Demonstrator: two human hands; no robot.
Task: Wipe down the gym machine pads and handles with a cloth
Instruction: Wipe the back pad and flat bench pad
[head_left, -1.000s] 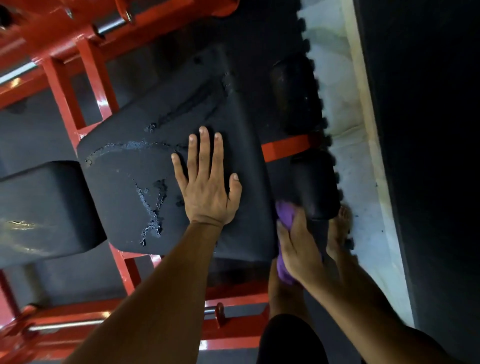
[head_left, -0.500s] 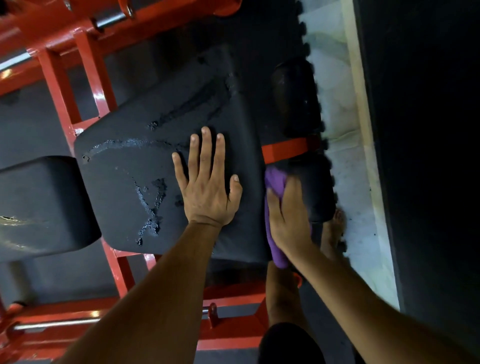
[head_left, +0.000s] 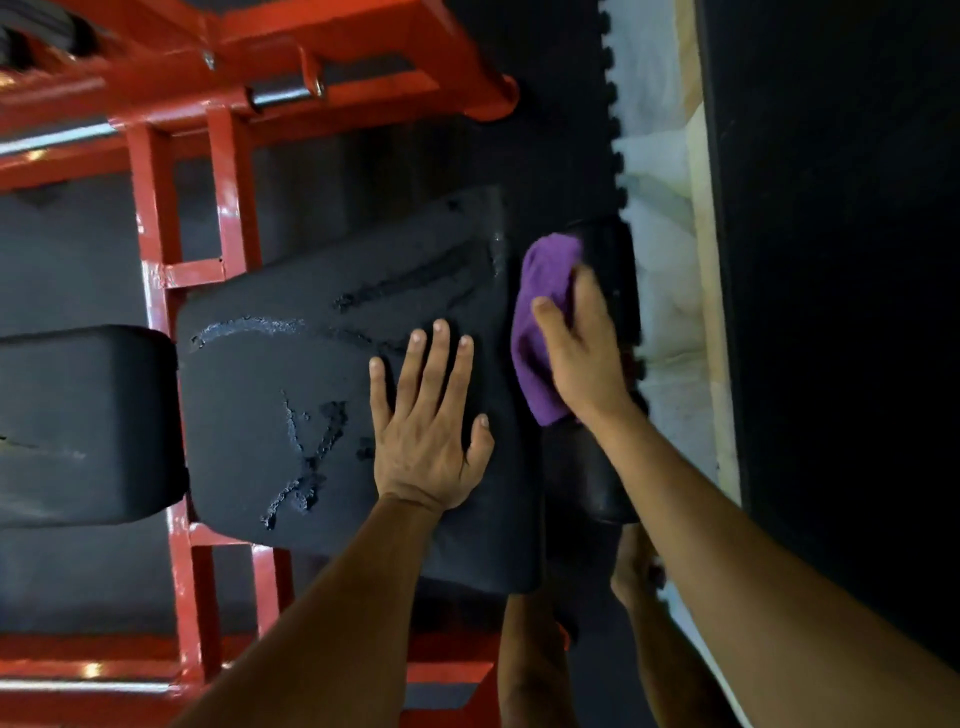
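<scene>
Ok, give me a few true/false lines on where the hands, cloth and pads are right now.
1. The left hand lies flat on the big pad. True.
2. The right hand holds a yellow cloth. False: the cloth is purple.
3. The cloth is on the roller pad right of the big pad. True.
4. The big pad's cover is smooth and intact. False: it shows cracks and scuffs.
5. The frame is blue. False: it is red.
</scene>
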